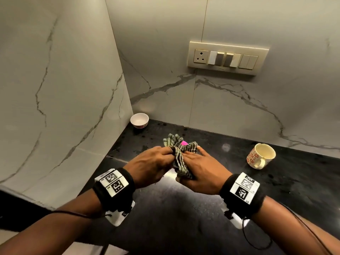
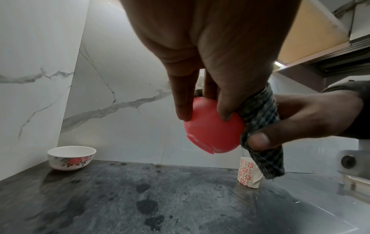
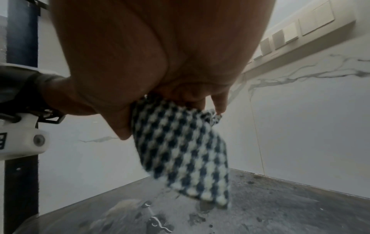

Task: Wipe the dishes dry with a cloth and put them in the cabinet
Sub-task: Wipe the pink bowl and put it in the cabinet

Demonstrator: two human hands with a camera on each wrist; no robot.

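A small pink bowl (image 2: 214, 131) is held above the counter (image 1: 184, 208) in the left hand (image 1: 152, 162), tilted, its base facing down and to the left. A dark-and-white checked cloth (image 1: 179, 159) is bunched against its far side, pinched by the right hand (image 1: 202, 168), with 1 end hanging loose below. 2 more dishes stand upright on the counter: a white bowl (image 2: 70, 161) with a red flower print, in the back left corner by the walls, and a cream mug (image 1: 252, 157) with red flowers, well apart to the right.

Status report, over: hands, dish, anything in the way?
Left hand holds pink bowl. Right hand presses checked cloth on it. White bowl, mug on wet counter.
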